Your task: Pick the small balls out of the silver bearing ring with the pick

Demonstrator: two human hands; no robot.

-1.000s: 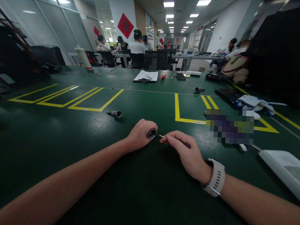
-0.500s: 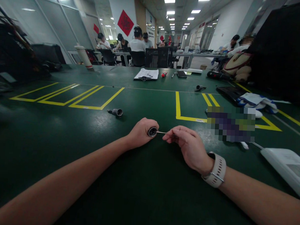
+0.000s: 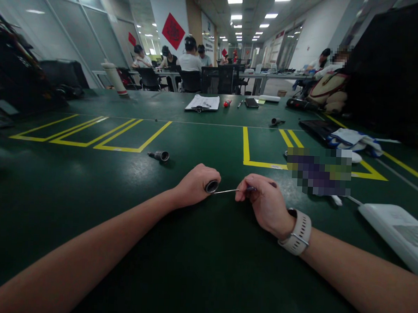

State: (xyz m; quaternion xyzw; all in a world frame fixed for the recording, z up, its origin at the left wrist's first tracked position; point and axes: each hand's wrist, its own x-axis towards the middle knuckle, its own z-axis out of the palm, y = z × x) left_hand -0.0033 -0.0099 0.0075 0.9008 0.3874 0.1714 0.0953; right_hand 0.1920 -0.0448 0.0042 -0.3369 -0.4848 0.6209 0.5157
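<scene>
My left hand is closed around a dark cylindrical part whose round hollow end, with a metal rim, faces right and toward me. The rest of that part is hidden in my fist. My right hand pinches a thin screwdriver with a metal shaft and a dark handle mostly covered by the palm. The shaft points left, its tip beside the lower edge of the rim; whether it touches I cannot tell. A similar dark cylindrical part with a narrow tail lies beyond my left hand.
Yellow tape marks boxes on the green table. A third dark part, a clipboard, a cloth and a blurred-out purple item lie farther off. A white device sits at right. People work behind.
The screwdriver's shaft has come out of the hollow end and dropped to its lower edge. My right hand has shifted slightly right, showing more of the handle. My left hand stays nearly still.
</scene>
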